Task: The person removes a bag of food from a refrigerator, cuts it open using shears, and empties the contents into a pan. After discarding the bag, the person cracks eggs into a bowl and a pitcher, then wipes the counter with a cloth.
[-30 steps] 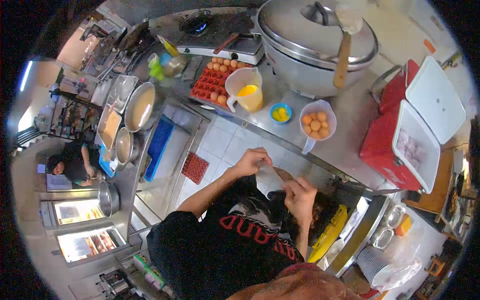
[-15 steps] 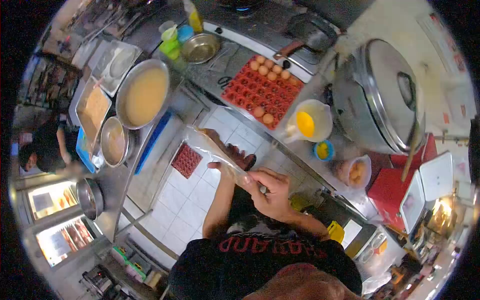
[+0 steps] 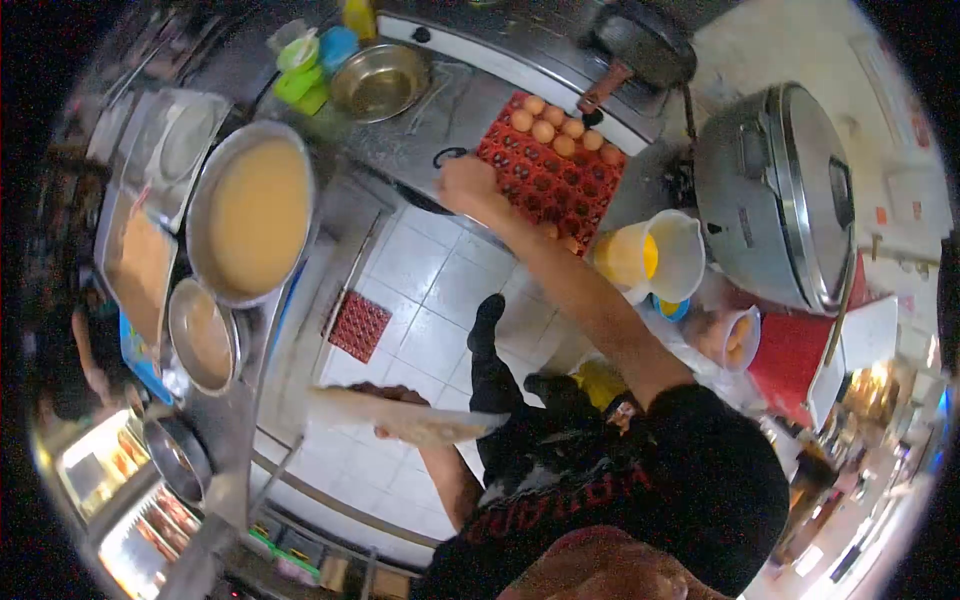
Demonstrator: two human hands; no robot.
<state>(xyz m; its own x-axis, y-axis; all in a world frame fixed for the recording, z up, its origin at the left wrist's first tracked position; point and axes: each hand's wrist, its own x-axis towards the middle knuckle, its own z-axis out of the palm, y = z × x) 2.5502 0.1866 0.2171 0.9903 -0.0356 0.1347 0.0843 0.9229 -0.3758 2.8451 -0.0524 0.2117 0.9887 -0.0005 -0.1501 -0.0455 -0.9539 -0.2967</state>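
Note:
My left hand is closed round a long, flat plastic packet held over the floor; its pale contents are blurred. My right arm stretches across to the counter's near edge. There my right hand has its fingers curled at a pair of scissors, whose black handle shows just past the knuckles; the rest is hidden. Right of that hand lies a red egg tray with several brown eggs along its far side and a couple at the near side.
A jug of yellow liquid and a large lidded pot stand right. A steel bowl sits at the back. On the left counter are a big basin and a smaller bowl. A person's arm shows far left.
My right hand has left the packet and reached forward to the scissors on the counter. My left hand has lowered the packet to the left and turned it nearly level. The view has shifted.

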